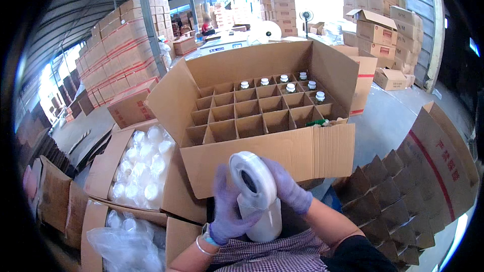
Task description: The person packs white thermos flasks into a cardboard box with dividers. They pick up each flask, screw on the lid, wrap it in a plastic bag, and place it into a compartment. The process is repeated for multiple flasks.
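Note:
In front of my lap, my right hand (290,191), in a pale purple glove, grips the side of a white roll (269,179) with a dark core, like tape or labels. Just under the roll is a white bottle (266,224), upright or slightly tilted; the roll hides its top. My left hand (227,214), gloved too and a little blurred, curves round the bottle's left side with a finger across its front. Beyond my hands stands an open carton (247,153) with cardboard dividers. Several white-capped bottles (291,88) fill cells at its back and right.
Left of me, an open box (95,176) holds bagged white bottles (146,161); a nearer one has clear plastic bags (128,249). At right leans a divided carton (443,161). A green item (316,122) lies at the carton's front right. Stacked boxes (118,45) stand behind.

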`<state>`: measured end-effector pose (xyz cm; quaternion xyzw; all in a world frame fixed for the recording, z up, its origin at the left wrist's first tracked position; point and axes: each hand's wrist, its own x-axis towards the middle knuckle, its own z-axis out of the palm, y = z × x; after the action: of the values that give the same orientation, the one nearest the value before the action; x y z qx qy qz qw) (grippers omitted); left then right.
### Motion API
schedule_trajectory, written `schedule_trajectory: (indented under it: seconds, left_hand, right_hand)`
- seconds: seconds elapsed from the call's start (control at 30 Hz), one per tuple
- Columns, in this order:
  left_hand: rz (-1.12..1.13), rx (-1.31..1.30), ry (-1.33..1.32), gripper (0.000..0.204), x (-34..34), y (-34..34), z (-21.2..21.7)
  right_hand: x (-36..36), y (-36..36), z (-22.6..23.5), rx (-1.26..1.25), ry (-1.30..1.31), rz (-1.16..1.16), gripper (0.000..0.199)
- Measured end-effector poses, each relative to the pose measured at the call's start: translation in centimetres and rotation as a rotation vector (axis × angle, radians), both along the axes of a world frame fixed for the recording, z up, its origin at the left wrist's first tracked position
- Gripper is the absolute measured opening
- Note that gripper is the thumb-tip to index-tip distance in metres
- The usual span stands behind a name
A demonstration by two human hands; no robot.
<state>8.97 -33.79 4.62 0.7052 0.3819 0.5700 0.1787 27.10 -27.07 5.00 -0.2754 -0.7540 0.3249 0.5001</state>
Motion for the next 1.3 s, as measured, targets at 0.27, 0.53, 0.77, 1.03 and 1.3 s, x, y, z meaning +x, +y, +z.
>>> schedule_trajectory:
  seconds: [0.27, 0.53, 0.77, 1.03, 1.3]
  left_hand:
    - [-0.216, -0.367, -0.357, 0.079, 0.1, 0.0, -0.1]
    - [0.103, 0.22, 0.687, 0.065, 0.0, -0.4, 1.4]
    - [-0.28, -0.387, -0.57, 0.072, 0.9, -1.1, -1.2]
    - [-0.016, -0.094, 0.029, 0.047, -2.1, 2.4, -2.8]
    - [-0.332, -0.179, 0.118, 0.031, -3.5, 6.9, -8.8]
  right_hand:
    - [0.4, 1.3, -4.3, 0.185, -0.203, -0.106, 0.045]
    - [-0.6, -0.4, -0.4, 0.361, -0.231, -0.26, 0.05]
    - [-2.0, -1.7, 1.1, -0.119, -0.155, -0.013, 0.043]
    - [4.8, 1.6, -4.0, -0.342, -0.302, -0.408, 0.04]
    - [3.5, 0.2, -11.4, -0.17, 0.113, 0.086, 0.025]
